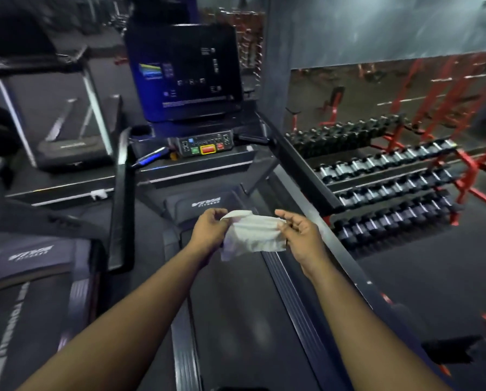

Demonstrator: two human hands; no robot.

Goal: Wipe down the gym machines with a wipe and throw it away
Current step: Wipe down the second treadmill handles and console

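A white wipe (pixel 254 235) is stretched between both hands above the belt of a treadmill (pixel 244 320). My left hand (pixel 208 230) pinches its left upper corner. My right hand (pixel 301 238) pinches its right edge. The wipe hangs partly unfolded, creased in the middle. Ahead of my hands stand the treadmill's large dark screen (pixel 184 71) and its control panel (pixel 205 146) with red and green buttons. A dark handrail (pixel 122 198) runs down the left side of the machine.
A second treadmill (pixel 27 277) lies to the left and another (pixel 58 122) stands further back. To the right, a red rack (pixel 388 187) holds several rows of dumbbells, with a mirror wall (pixel 391 88) behind it. Dark floor (pixel 433 277) lies right of the treadmill.
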